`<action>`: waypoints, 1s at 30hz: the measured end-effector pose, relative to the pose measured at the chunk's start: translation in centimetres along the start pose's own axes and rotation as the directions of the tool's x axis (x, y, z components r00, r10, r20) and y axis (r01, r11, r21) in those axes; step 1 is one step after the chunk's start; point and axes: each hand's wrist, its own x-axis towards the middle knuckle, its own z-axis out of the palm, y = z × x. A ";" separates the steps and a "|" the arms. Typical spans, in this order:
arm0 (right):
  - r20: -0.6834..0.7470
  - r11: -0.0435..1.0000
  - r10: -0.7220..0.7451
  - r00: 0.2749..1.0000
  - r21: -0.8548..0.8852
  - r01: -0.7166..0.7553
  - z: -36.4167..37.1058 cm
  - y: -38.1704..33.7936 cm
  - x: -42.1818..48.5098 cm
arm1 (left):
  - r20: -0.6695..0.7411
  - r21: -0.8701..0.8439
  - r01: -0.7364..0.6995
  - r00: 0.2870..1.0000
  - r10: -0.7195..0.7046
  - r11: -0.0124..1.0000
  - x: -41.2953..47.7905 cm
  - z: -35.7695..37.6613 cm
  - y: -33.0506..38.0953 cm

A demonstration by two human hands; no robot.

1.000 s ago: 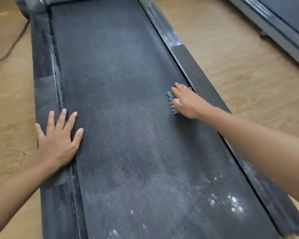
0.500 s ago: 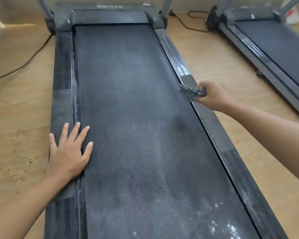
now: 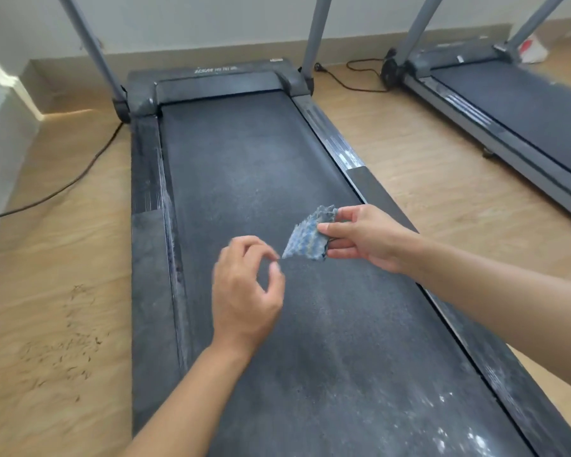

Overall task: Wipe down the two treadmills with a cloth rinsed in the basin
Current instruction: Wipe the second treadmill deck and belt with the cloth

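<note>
A dusty black treadmill (image 3: 244,159) runs up the middle of the head view. A second treadmill (image 3: 524,103) stands at the right. Above the belt, my right hand (image 3: 366,239) pinches a small blue-grey cloth (image 3: 307,235) by its right edge, and the cloth hangs clear of the belt. My left hand (image 3: 244,291) is raised over the belt with its fingers curled. Its thumb and forefinger are at the cloth's lower left corner; blur hides whether they pinch it. No basin is in view.
Grey uprights (image 3: 89,47) rise from the front of the near treadmill. Power cables (image 3: 63,189) lie on the wooden floor at left and between the machines. White dust specks (image 3: 459,433) mark the belt's near right end. Dark debris (image 3: 66,351) is scattered on the floor at left.
My right hand lifted the cloth off the right side rail and brought it over the belt. My left hand left the left rail and rose to the cloth. The camera tilted up.
</note>
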 end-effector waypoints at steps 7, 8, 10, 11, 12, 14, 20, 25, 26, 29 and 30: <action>-0.021 0.995 0.020 1.000 0.093 -0.018 1.8 2.4 -2.6 | 0.248 -0.261 0.239 0.953 -0.175 0.935 0.6 2.7 3.2; -0.023 0.991 0.033 0.999 0.127 -0.030 1.8 2.8 -2.9 | 0.266 -0.237 0.231 0.950 -0.165 0.944 0.6 2.7 2.9; -0.023 0.981 0.064 0.998 0.183 -0.059 1.5 3.6 -3.3 | 0.301 -0.186 0.191 0.945 -0.129 0.964 0.4 2.8 2.7; -0.025 0.977 0.081 0.996 0.202 -0.074 1.3 4.0 -3.5 | 0.327 -0.165 0.165 0.939 -0.104 0.972 0.2 2.9 2.7; -0.031 0.972 0.100 0.995 0.215 -0.091 1.1 4.3 -3.8 | 0.357 -0.148 0.144 0.931 -0.083 0.978 0.0 3.0 2.8; -0.042 0.969 0.125 0.991 0.220 -0.113 0.8 5.1 -4.3 | 0.395 -0.133 0.142 0.915 -0.079 0.981 -0.7 3.3 3.0; 0.046 0.976 0.059 0.997 0.207 -0.068 -1.2 6.2 -5.5 | 0.656 -0.269 0.721 0.623 -0.427 0.639 -0.8 4.3 1.8; 0.055 0.969 0.118 0.992 0.213 -0.127 -2.4 6.6 -6.3 | 0.713 -0.432 0.763 0.615 -0.336 0.481 -1.2 5.0 1.5; 0.047 0.965 0.127 0.991 0.224 -0.135 -2.4 6.7 -6.4 | 0.690 -0.454 0.754 0.634 -0.348 0.474 -1.3 5.1 1.6; -0.029 0.961 0.154 0.988 0.235 -0.143 -2.7 7.0 -6.5 | 0.669 -0.483 0.751 0.648 -0.364 0.449 -1.8 5.5 1.6; -0.096 0.972 0.172 0.980 0.181 -0.153 -2.7 7.2 -6.3 | 0.668 -0.490 0.753 0.648 -0.365 0.440 -1.9 5.4 1.8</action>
